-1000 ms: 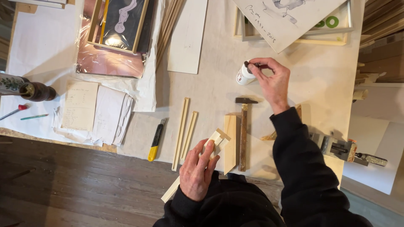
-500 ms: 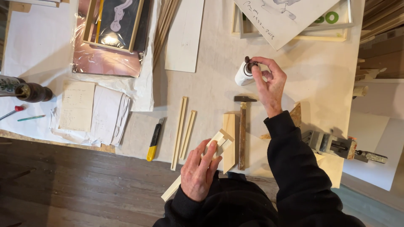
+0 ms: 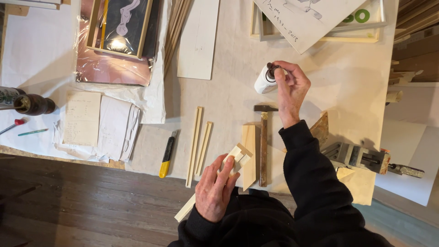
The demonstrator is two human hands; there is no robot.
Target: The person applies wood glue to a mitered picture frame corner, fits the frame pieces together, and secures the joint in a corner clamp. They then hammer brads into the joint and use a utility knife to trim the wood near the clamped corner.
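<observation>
The right hand was stretched out over the table, its thumb and forefinger pinched shut on the dark cap of a small white bottle. The bottle leaned over, its body just left of those fingertips and touching them at the cap. Below the heel of that hand lay a hammer, head nearest the wrist, handle running back toward the person's body.

The left hand was down at the table's near edge, its fingers wrapped around a pale wooden strip. The notched joint end stuck out beyond the fingertips, up and to the right; the other end showed past the wrist, hanging off the table over the dark floor. Just right of those fingertips lay a short flat board, beside the hammer's handle.

Left of the left hand's fingers lay two thin slats, side by side but apart, and further left a yellow utility knife. Beyond that was a stack of papers. A metal vice stood to the right of the black sleeve. Far above the fingers, at the table's back, lay a framed dark picture in plastic wrap and a white panel.
</observation>
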